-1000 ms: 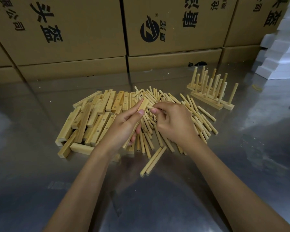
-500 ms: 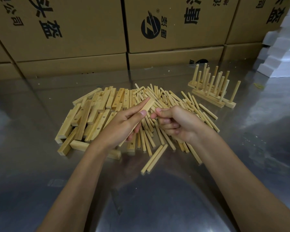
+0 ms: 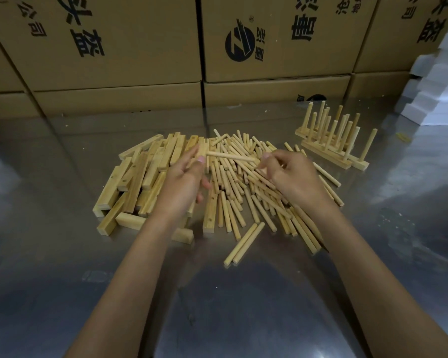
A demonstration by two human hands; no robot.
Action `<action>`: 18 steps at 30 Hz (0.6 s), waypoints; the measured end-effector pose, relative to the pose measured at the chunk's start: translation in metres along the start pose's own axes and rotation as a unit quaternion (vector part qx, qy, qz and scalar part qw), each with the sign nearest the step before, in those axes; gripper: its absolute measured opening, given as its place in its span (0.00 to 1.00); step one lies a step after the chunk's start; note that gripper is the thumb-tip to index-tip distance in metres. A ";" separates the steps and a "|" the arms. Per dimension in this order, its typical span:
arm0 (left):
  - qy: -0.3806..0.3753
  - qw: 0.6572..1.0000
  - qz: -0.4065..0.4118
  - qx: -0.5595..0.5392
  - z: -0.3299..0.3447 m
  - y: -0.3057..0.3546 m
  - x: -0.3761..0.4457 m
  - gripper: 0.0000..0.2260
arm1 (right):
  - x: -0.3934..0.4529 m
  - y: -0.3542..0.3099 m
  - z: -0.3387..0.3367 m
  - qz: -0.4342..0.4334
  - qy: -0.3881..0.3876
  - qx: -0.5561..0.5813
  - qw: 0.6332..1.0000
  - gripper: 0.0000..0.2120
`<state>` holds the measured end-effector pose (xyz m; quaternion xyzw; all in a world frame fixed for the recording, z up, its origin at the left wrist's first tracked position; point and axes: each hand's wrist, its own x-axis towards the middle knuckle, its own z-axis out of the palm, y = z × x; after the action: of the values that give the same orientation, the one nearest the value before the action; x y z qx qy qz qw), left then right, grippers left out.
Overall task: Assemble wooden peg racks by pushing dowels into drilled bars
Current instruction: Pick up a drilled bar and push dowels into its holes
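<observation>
A reflective metal table (image 3: 62, 254) runs back to a wall of printed cardboard boxes (image 3: 140, 47). The left hand (image 3: 181, 182) grips a drilled bar (image 3: 201, 153) between thumb and curled fingers, and a dowel (image 3: 230, 156) juts rightward from the bar's far end. The right hand (image 3: 292, 177) hovers just right of the dowel's free tip with fingers loosely curled; whether they touch it is unclear. Loose bars (image 3: 130, 187) and dowels (image 3: 256, 202) lie beneath the hands, and finished racks (image 3: 331, 140) stand far right.
</observation>
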<state>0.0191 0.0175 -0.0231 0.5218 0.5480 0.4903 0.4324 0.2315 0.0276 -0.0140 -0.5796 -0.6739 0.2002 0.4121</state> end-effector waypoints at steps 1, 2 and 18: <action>0.027 0.999 -0.016 -0.023 -0.005 -0.001 0.002 0.18 | 0.002 0.004 -0.005 0.004 -0.020 -0.054 0.998 0.12; 0.050 0.997 -0.030 -0.048 -0.010 -0.001 0.004 0.17 | 0.004 0.009 -0.011 0.015 -0.070 -0.101 0.992 0.10; -0.037 0.961 -0.108 -0.254 -0.009 0.002 0.005 0.16 | -0.023 -0.028 0.030 -0.195 -0.124 -0.064 0.971 0.02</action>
<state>0.0104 0.0213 -0.0197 0.3502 0.4426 0.5441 0.6208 0.1901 0.0048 -0.0185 -0.4327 -0.8312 0.1430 0.3183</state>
